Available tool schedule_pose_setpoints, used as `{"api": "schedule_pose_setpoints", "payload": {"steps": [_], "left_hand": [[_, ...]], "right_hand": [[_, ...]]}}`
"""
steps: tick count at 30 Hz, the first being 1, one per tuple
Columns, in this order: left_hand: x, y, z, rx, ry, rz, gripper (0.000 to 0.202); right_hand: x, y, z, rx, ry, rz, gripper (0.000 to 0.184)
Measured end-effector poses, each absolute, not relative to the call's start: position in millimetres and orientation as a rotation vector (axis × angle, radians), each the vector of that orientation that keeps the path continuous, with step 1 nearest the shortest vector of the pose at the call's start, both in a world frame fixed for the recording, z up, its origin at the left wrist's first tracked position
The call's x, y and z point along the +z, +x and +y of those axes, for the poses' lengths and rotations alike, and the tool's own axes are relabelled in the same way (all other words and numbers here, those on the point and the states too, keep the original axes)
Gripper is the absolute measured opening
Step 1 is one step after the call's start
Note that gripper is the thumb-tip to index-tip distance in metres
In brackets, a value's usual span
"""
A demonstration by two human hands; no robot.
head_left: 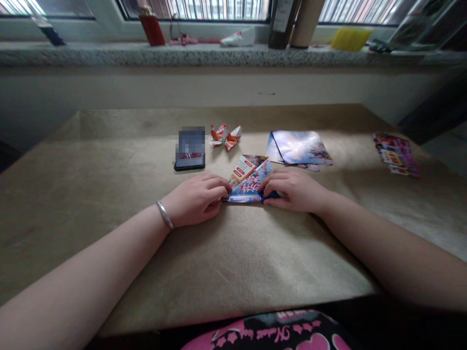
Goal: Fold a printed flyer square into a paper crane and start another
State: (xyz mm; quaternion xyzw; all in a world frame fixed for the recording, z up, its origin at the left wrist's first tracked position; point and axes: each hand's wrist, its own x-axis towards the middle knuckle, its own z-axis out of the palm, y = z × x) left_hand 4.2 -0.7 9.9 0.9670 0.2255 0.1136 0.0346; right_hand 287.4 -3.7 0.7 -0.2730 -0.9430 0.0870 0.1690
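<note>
A folded piece of printed paper (250,184), blue with red lettering, lies on the tan table (109,194) in front of me. My left hand (197,198), with a silver bangle on the wrist, has its fingers curled and pinches the paper's left corner. My right hand (294,188) presses down on the paper's right corner with bent fingers. Both hands rest on the tabletop.
A dark phone (190,149) lies beyond my left hand. A finished folded paper figure (226,136) sits behind it. A stack of printed sheets (301,148) lies at the right, more leaflets (396,154) near the right edge. The windowsill (219,54) holds a red cup (152,29) and bottles.
</note>
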Motion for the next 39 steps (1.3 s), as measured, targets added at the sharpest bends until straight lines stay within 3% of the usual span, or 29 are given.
{"api": "schedule_pose_setpoints", "payload": {"steps": [7, 17, 28, 39], "left_hand": [[7.5, 2.6, 0.8, 0.359, 2.989, 0.68, 0.019], [5.1, 0.9, 3.4, 0.414, 3.095, 0.777, 0.023], [1.6, 2.7, 3.0, 0.417, 3.042, 0.66, 0.031], [5.2, 2.6, 0.0, 0.43, 3.077, 0.674, 0.036]], "right_hand": [[5.9, 292.3, -5.3, 0.159, -0.806, -2.722, 0.013], [11.3, 289.9, -9.2, 0.311, -0.892, -2.692, 0.019], [1.5, 285.0, -6.2, 0.519, -1.33, -2.359, 0.021], [-3.4, 282.9, -1.6, 0.383, -1.558, -2.313, 0.018]]}}
